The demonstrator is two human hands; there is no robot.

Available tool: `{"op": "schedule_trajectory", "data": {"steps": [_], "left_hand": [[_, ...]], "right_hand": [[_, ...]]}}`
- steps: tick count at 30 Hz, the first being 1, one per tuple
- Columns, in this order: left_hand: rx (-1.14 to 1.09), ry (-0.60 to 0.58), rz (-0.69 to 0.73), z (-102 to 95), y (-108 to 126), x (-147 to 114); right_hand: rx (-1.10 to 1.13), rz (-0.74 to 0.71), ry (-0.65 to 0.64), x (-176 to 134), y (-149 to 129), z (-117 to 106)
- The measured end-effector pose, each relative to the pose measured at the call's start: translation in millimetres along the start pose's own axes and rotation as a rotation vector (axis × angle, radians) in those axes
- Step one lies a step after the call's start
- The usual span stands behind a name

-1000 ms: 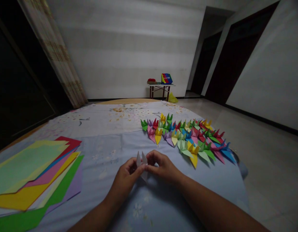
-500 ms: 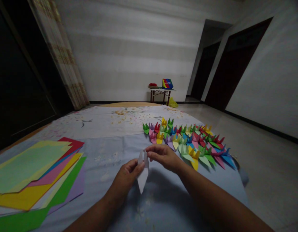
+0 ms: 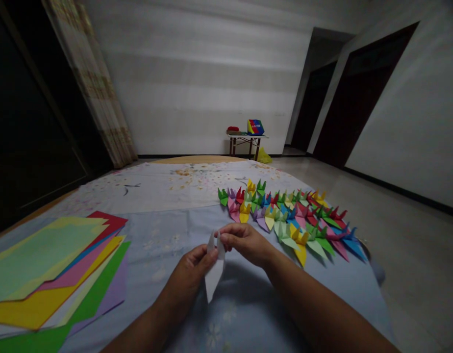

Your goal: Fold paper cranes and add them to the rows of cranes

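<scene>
A piece of folded white paper [image 3: 214,279] hangs between my hands above the blue cloth, its long point downward and two narrow prongs upward. My left hand [image 3: 197,264] pinches its middle, thumb across the front. With thumb and index finger, my right hand [image 3: 239,239] grips the right-hand prong near its tip. Behind and to the right stand rows of folded paper cranes [image 3: 281,230] in many colours, apart from my hands.
Coloured paper sheets [image 3: 57,260] lie in a fanned stack at the left of the table. A flowered tablecloth [image 3: 167,184] covers the round table. By the far wall, a small table [image 3: 248,137] carries a colourful box [image 3: 255,127], with a yellow bag [image 3: 264,156] beside it.
The folded white paper has tilted slightly, its lower point swinging left and down. My right hand has shifted a little left, still at the prong. The view has moved slightly.
</scene>
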State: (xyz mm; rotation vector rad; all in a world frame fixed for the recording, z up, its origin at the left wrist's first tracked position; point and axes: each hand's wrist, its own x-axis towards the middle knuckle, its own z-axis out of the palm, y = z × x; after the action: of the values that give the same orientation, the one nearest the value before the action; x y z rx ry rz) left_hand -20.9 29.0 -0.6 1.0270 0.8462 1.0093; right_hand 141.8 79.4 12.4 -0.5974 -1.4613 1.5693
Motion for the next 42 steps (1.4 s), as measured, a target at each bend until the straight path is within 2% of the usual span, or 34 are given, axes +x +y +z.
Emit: {"op": "schedule_trajectory", "data": {"steps": [7, 11, 17, 24, 29, 32, 35, 42], "left_hand": [[-0.083, -0.056, -0.049, 4.3, 8, -7], [-0.137, -0.082, -0.151, 11.1, 17, -14], [-0.052, -0.084, -0.184, 12.2, 24, -16], [0.026, -0.07, -0.162, 19.2, 30, -18], [0.044, -0.12, -0.201, 16.3, 30, -12], [0.154, -0.036, -0.156, 6.0, 26, -4], [0.221, 0.024, -0.178, 0.8, 24, 3], [0.226, 0.142, -0.167, 11.2, 32, 7]], "right_hand": [[0.097, 0.032, -0.048, -1, 6, 1], [0.118, 0.052, -0.085, -2, -4, 2], [0.163, 0.115, -0.102, -4, -19, 2], [0.161, 0.115, -0.151, -2, -19, 0], [-0.03, 0.092, -0.13, -1, -18, -2], [-0.219, 0.033, -0.114, -2, -18, -2], [-0.406, -0.059, -0.07, -2, -18, -1], [-0.623, -0.188, 0.104, 0, -17, -1]]}}
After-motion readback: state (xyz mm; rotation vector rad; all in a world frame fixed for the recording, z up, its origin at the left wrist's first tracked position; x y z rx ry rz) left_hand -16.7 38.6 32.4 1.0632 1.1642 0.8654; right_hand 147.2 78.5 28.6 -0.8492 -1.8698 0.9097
